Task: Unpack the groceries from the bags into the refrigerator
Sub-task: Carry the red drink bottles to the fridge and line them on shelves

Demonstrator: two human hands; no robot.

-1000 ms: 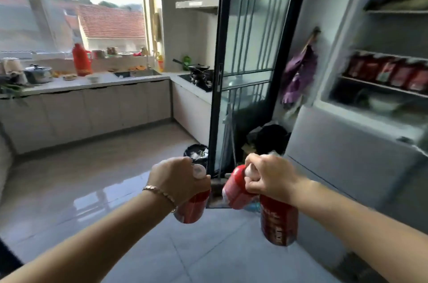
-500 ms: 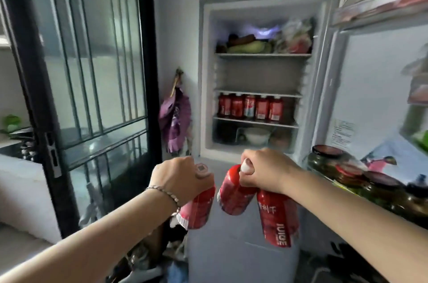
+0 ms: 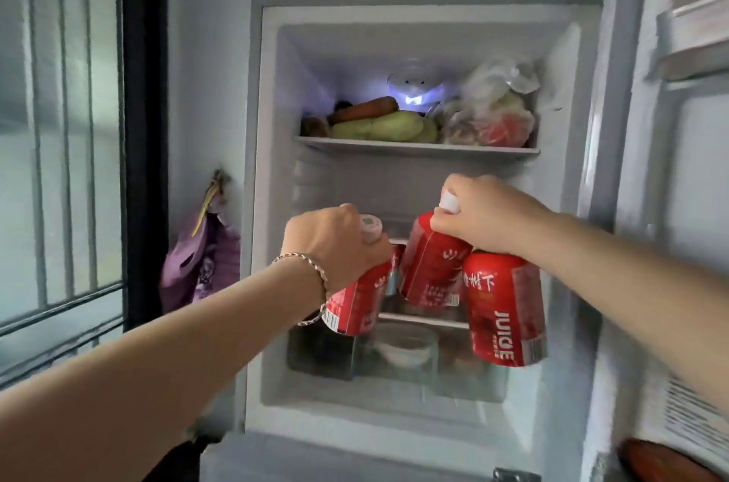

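The refrigerator stands open in front of me. My left hand grips one red juice bottle by its white-capped neck. My right hand holds two red juice bottles by their necks: one tilted left, the other hanging down with "JUICE" on its label. All three bottles hang in front of the middle shelf, where more red bottles are mostly hidden behind them.
The top shelf carries a carrot, green vegetables and a plastic bag of produce. A white bowl sits in the lower compartment. The fridge door stands open at right. A purple bag hangs on the wall at left.
I turned from the kitchen floor to face the fridge and came close. Both hands rose with their bottles to the level of the middle shelf.
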